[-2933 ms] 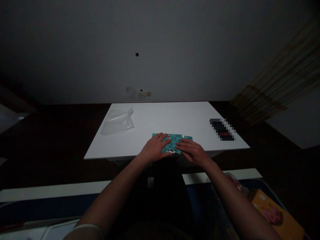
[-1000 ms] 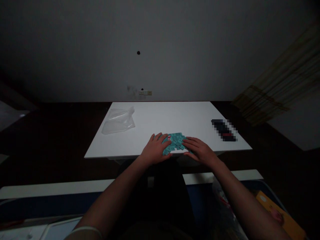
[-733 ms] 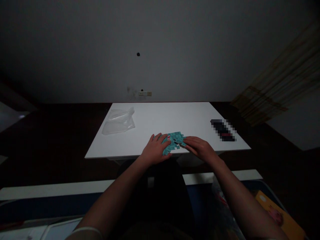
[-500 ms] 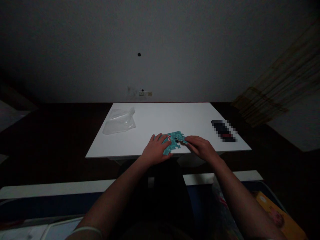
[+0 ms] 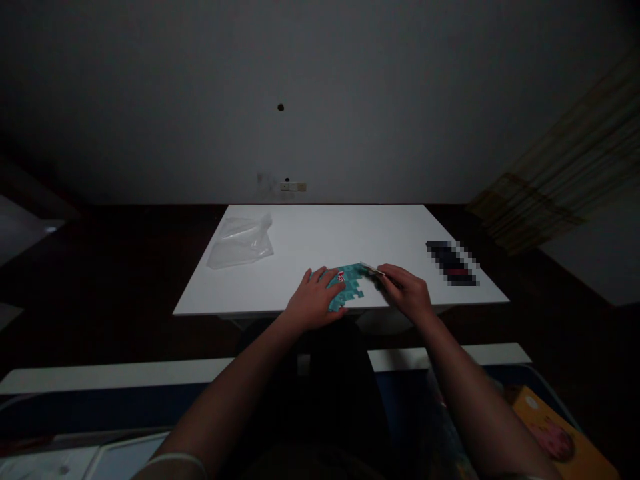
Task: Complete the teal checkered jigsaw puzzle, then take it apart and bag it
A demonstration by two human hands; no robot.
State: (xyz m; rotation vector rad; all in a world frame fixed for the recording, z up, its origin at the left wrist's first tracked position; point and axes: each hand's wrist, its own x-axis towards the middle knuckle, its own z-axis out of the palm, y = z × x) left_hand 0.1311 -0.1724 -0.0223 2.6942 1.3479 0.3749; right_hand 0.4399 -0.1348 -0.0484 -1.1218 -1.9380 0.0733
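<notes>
A teal patch of joined jigsaw pieces point(image 5: 351, 283) lies near the front edge of a white table point(image 5: 320, 233). My left hand point(image 5: 316, 300) rests flat on the patch's left side, fingers spread. My right hand point(image 5: 406, 288) is just right of the patch, its fingers pinched on a small strip of puzzle pieces point(image 5: 373, 269) lifted off the patch's right edge and seen nearly edge-on.
A crumpled clear plastic bag point(image 5: 241, 241) lies at the table's back left. A dark flat object point(image 5: 453, 263) sits at the right edge. An orange box point(image 5: 555, 437) is at lower right, a white shelf edge point(image 5: 110, 377) runs below the table.
The teal patch has lost its right part: my right hand has pulled pieces away from that edge and lifted them. My left hand stays pressed on the patch.
</notes>
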